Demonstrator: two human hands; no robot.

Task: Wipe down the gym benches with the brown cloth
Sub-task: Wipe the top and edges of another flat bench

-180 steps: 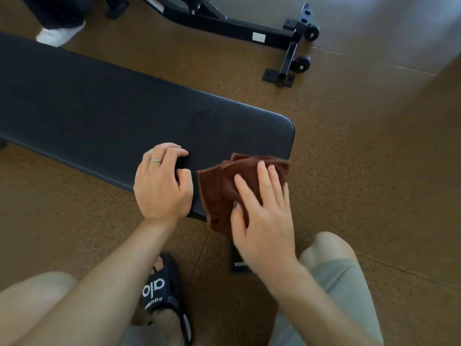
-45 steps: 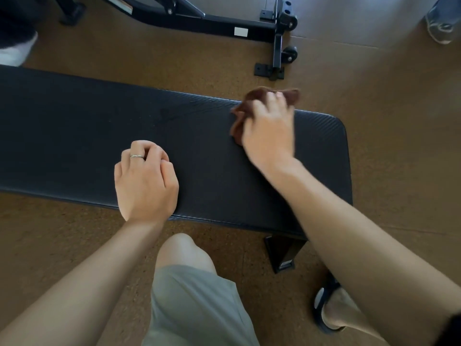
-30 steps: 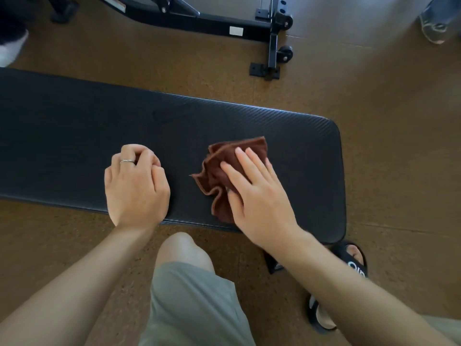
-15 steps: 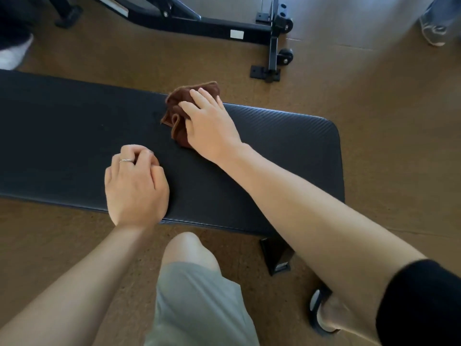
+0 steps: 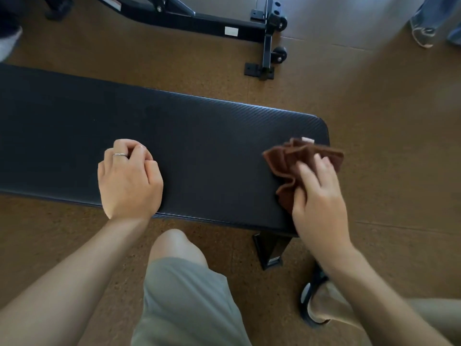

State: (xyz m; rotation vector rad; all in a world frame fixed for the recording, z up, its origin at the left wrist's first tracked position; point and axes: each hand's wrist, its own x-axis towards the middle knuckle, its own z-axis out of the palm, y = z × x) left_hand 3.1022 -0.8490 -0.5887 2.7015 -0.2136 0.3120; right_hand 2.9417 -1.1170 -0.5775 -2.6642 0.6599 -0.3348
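A long black padded gym bench runs across the view from the left edge to its rounded right end. The crumpled brown cloth lies on that right end, partly hanging past the edge. My right hand presses flat on the cloth with fingers stretched out. My left hand rests on the bench's near edge, fingers curled into a loose fist holding nothing, a ring on one finger.
A black metal equipment frame with small wheels stands on the brown floor beyond the bench. The bench's foot shows under the right end. My knee and sandalled foot are close below. Other people's shoes at the top corners.
My right hand has swept the cloth from the far edge near the bench's middle to the near right end. The left hand has stayed in place.
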